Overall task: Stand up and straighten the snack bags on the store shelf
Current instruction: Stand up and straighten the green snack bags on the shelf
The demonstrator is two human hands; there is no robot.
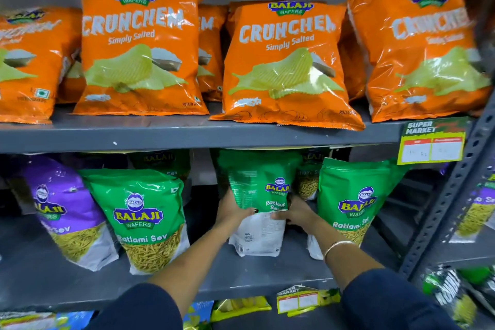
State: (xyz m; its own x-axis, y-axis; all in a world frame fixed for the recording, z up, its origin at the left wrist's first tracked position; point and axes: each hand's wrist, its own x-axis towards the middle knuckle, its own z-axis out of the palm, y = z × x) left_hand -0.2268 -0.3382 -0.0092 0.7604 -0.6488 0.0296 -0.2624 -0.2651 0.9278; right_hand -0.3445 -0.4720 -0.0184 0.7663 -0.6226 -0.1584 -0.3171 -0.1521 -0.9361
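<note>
Head view: at lower centre, the left hand (pixel 232 207) and right hand (pixel 294 213) have their fingers pressed on the sides of a green bag (pixel 258 195) standing twisted on the lower shelf (pixel 40 276). Next, I judge, turn its front outward.

Orange Crunchem bags (pixel 139 53) line the grey upper shelf (pixel 187 136); green sev pouches (pixel 144 220) stand on the lower shelf (pixel 40 284).

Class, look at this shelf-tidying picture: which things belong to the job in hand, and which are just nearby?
In the job:
- left hand
- right hand
- green Ratlami Sev bag being held
- other green Ratlami Sev bags
- purple bag
- orange Crunchem bags

Just nearby:
- price tag
- metal upright
</note>
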